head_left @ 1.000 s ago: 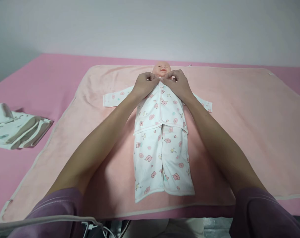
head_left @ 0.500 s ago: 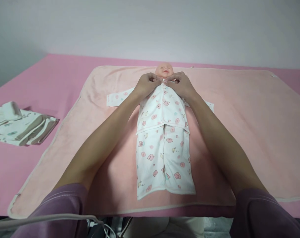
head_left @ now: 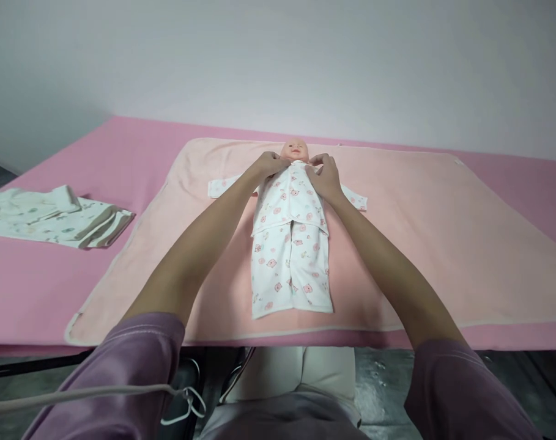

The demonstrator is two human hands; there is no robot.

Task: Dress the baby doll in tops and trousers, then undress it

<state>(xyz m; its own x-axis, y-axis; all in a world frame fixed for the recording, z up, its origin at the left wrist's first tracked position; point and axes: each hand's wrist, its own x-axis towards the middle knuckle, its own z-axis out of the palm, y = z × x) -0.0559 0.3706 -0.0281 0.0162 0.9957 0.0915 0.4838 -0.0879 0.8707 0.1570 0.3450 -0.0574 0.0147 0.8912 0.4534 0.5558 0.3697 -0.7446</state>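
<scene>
A bald doll [head_left: 295, 150] lies on its back in a white baby shirt [head_left: 290, 197] printed with pink animal faces. White baby trousers [head_left: 290, 263] in the same print cover the lower body, their waist under the shirt's hem. My left hand [head_left: 267, 165] is closed at the collar's left side, thumb and fingers pressed together on the fabric. On the right shoulder rests my right hand [head_left: 326, 176], its thumb and bent fingers slightly apart and touching the shirt beside the neck. Both sleeves stretch outward, partly hidden by my forearms.
Beneath the doll spreads a peach blanket [head_left: 406, 244] with a pale border, on a pink-covered table [head_left: 167, 146]. Folded baby clothes [head_left: 52, 217] with brown edging lie at the left. A pale cable [head_left: 98, 393] crosses my left sleeve. A wall stands behind the table.
My two hands have moved apart from the collar's middle, each toward its own side. The right hand's fingers have loosened. My view has pulled back, so everything looks smaller.
</scene>
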